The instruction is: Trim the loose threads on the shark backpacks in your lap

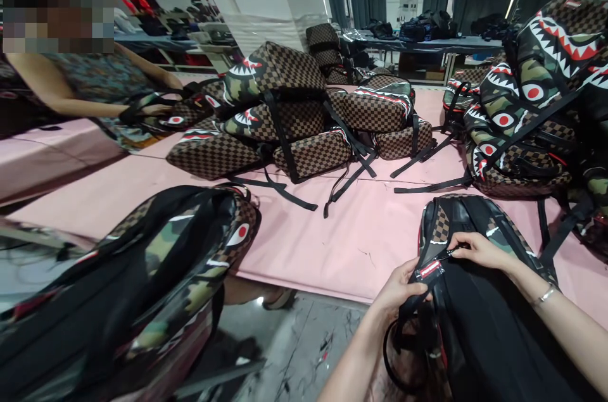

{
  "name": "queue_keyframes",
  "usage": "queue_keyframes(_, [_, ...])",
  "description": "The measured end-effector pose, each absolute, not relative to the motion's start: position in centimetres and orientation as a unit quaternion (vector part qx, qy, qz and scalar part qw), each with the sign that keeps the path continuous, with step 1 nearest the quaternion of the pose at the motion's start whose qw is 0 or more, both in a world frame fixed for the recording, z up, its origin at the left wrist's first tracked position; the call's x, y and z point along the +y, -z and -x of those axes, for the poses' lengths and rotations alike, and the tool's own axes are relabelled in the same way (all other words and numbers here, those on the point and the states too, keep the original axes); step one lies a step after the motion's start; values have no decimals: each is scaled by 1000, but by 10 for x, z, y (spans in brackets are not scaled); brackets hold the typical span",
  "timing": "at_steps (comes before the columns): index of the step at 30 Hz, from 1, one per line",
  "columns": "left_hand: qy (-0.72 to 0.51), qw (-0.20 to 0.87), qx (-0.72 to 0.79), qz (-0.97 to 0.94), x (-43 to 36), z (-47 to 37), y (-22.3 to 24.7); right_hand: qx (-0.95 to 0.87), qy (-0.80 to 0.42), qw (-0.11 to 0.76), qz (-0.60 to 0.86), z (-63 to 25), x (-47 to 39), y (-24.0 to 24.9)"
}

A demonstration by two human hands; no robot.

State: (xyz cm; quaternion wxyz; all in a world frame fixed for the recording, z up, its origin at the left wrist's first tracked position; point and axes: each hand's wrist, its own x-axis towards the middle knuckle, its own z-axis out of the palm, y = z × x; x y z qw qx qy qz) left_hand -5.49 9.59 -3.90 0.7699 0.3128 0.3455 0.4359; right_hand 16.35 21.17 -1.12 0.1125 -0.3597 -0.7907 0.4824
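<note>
A black-backed backpack [494, 301] with checkered and camouflage panels lies at the lower right, partly on the pink table. My left hand [401, 291] is closed on its black strap, beside a small red and white label [430, 270]. Just to the right, my right hand [475, 250] pinches something small and dark at the strap's upper end, too small to make out. A bracelet [546, 293] is on my right wrist. Below my left hand hangs a black loop [387, 358].
Another backpack [190, 275] fills the lower left. Piles of checkered backpacks [294, 66] stand across the pink table [323, 250], with a tall stack [522, 117] at the right. At the back left, a person [109, 82] handles a backpack. Grey floor shows below the table's edge.
</note>
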Motion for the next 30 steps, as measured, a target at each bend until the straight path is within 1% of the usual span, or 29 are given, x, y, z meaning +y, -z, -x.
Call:
queue_keyframes(4, [-441,770,334,-317,97,56,40,-783,-498,109,356,-166,215,8])
queue_keyframes(8, [-446,765,327,-330,97,56,36,-782,-510,85,350,-166,217,3])
queue_keyframes(17, [-441,729,374,-366,95,48,21,-840,-433,63,320,-150,207,-8])
queue_keyframes(26, [-444,710,391,-381,98,41,23,-881,-360,65,301,-136,191,-26])
queue_keyframes(28, [-445,714,386,-378,97,41,23,-881,-358,78,301,-134,187,-27])
queue_keyframes(30, [-452,723,371,-369,96,42,23,-866,-381,104,305,-134,185,-24])
